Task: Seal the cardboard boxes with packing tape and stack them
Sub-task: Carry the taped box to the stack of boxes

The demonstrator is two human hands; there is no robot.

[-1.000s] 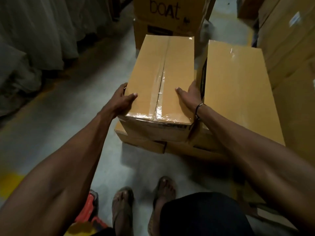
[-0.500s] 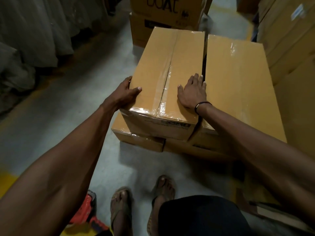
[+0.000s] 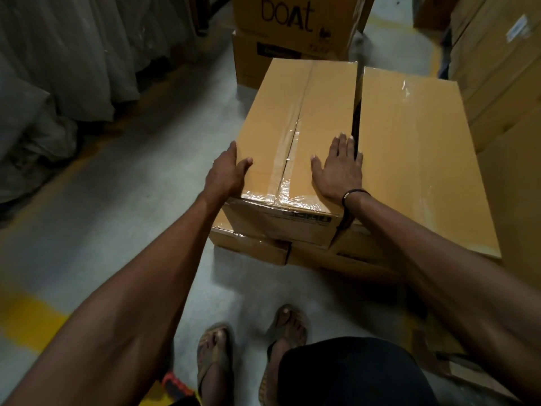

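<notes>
So the left hand (image 3: 227,174) has a grip on the taped box's (image 3: 295,136) left edge, thumb on top, while the right hand (image 3: 336,168) lies flat, fingers straight. Box sits on lower boxes (image 3: 251,244), just beside another taped box (image 3: 415,159).

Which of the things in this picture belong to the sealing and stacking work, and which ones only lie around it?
Job in hand:
- taped box, with left hand at its side and right hand flat on top
- neighbouring taped box
- lower boxes beneath

Lying about:
- boAt carton
- grey sacks
- orange object by the sandals
</notes>
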